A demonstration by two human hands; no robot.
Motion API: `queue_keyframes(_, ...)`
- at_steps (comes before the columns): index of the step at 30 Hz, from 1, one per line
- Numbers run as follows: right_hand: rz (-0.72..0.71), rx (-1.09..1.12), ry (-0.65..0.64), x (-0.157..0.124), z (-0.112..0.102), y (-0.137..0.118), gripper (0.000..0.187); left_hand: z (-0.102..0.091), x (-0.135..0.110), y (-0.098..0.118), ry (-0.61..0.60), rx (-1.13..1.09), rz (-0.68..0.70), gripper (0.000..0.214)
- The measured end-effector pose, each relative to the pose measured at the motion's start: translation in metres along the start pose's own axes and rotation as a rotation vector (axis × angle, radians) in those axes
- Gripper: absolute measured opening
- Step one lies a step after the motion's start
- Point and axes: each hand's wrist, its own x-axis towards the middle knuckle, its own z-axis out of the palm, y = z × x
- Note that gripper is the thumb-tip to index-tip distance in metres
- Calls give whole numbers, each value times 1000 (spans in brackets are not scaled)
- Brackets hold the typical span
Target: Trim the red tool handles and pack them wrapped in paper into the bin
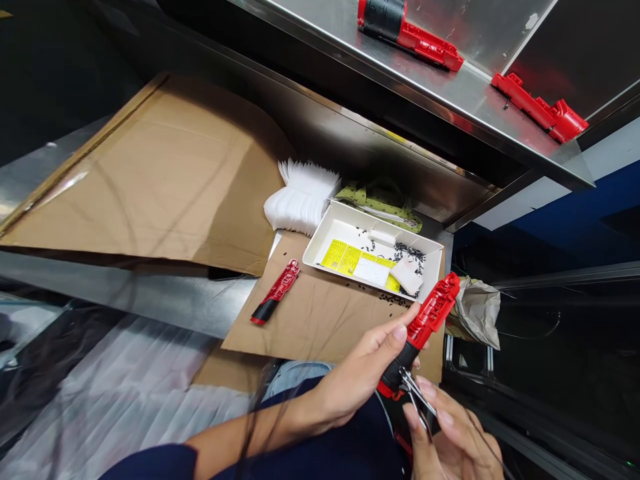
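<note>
My left hand (360,373) is shut around a red-and-black plastic tool handle (429,319), with its black grip in my palm and its red end pointing up and away. My right hand (453,433) pinches a small pair of metal tweezers (417,400), whose tips reach the handle's lower end. Part of the tweezers is hidden by my fingers. On the cardboard, a similar red-and-black handle (277,292) lies apart from both hands.
A white tray (320,250) holds yellow labels and small black bits, with more bits on the cardboard sheet (310,330). White pads (303,199) and crumpled paper (480,310) lie nearby. Red parts rest on a steel shelf (480,100) overhead.
</note>
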Motion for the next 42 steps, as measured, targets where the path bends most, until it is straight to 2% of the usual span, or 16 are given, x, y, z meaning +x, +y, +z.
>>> queue_keyframes(4,54,5,46,-2,2,-3,28,1,-1,2,-1,25,14,76)
queue_keyframes(7,94,-14,52,-10,-7,-1,29,2,-1,3,-3,-6,-6,70)
queue_keyframes(11,121,-43,45,-18,-19,3,19,1,0,4,18,-83,-59,76)
queue_keyframes(15,134,-46,134,-11,-10,0,31,3,0,7,29,-107,-80,75)
queue_keyframes(17,131,-27,101,-5,-4,-2,36,4,0,7,28,-102,-67,72)
queue_keyframes(20,90,-11,26,2,-3,-4,35,5,0,6,26,-77,-31,67)
queue_keyframes(27,64,11,-13,-1,-10,3,28,5,-1,4,4,-2,-10,66)
queue_keyframes(33,33,21,10,0,-8,5,38,5,-1,2,-1,26,-3,68)
queue_keyframes(37,5,4,36,4,-2,3,35,4,0,1,8,46,41,66)
queue_keyframes(42,107,-5,81,-6,-4,1,31,4,0,2,-7,68,34,69)
